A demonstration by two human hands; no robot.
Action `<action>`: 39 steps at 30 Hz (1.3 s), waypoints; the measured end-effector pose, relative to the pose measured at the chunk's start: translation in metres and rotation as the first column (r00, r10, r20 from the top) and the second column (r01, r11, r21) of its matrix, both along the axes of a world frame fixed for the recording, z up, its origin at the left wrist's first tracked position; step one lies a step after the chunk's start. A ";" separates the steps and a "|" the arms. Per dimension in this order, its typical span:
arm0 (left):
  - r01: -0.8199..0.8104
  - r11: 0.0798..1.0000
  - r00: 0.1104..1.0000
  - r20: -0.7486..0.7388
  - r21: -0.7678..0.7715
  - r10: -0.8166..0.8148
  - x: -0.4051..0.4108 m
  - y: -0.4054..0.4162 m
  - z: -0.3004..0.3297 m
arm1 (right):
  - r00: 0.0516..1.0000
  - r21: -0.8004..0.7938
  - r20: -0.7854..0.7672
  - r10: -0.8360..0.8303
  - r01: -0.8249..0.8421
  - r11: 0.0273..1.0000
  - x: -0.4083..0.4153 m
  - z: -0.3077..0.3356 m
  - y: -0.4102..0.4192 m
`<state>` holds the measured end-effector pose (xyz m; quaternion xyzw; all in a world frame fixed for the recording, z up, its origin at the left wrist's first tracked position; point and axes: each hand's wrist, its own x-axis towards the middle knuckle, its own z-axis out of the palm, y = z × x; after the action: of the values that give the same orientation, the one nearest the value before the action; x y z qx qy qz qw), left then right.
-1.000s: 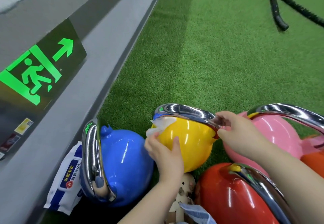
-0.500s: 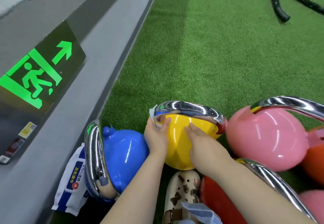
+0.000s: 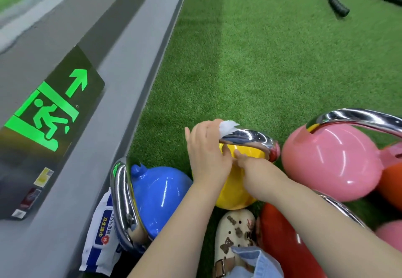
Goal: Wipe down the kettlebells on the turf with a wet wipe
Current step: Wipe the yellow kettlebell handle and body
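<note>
Since the earlier frame, the wet wipe (image 3: 227,127) was moved by the left hand (image 3: 206,153) onto the handle of the yellow kettlebell (image 3: 235,190) and pinched there; the right hand (image 3: 254,165) rested open beside it. Neighbouring kettlebells seemingly remained unwiped.

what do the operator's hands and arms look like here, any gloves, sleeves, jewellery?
Both are bare: the left hand and right hand wear no gloves, and both forearms are uncovered as far as the frame shows, so no sleeves. No rings, watch, bands or markings visible. Nails look short and unpainted, though few of them show.
</note>
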<state>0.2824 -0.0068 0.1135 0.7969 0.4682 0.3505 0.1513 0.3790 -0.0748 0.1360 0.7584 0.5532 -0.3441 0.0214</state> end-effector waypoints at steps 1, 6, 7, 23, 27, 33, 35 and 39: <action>-0.041 0.999 0.999 -0.010 -0.020 0.041 -0.004 -0.003 -0.007 | 1.000 0.006 0.004 0.010 -0.010 1.000 -0.002 0.001 -0.001; -0.159 0.723 0.956 0.078 -0.672 0.283 -0.022 -0.013 -0.025 | 1.000 0.018 0.000 0.031 -0.031 0.999 -0.005 0.004 -0.003; -0.157 0.689 0.962 0.048 -0.708 0.269 -0.023 -0.016 -0.025 | 1.000 0.017 0.001 0.027 -0.027 0.999 -0.004 0.005 -0.002; -0.202 0.759 0.898 0.193 -0.619 0.395 -0.033 -0.015 -0.030 | 0.999 0.013 -0.004 0.032 -0.031 0.999 -0.003 0.011 -0.005; -0.240 0.713 0.883 0.158 -0.659 0.443 -0.015 -0.002 -0.026 | 0.999 0.002 0.020 0.047 -0.047 0.999 -0.002 0.013 -0.003; -0.162 0.659 0.808 0.285 -0.734 0.516 -0.006 0.012 -0.029 | 0.998 -0.001 0.021 0.060 -0.060 0.998 -0.004 0.012 -0.005; -0.103 0.674 0.811 0.330 -0.731 0.482 -0.012 0.008 -0.033 | 0.998 -0.005 0.022 0.061 -0.061 0.998 -0.004 0.014 -0.005; -0.252 0.618 0.856 0.127 -0.744 0.502 -0.017 -0.011 -0.038 | 0.997 -0.024 0.032 0.071 -0.070 0.997 -0.004 0.015 -0.003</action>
<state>0.2653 -0.0178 0.0753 0.4901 0.6929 0.2941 0.4396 0.3747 -0.0782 0.1505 0.7436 0.5752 -0.3368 0.0516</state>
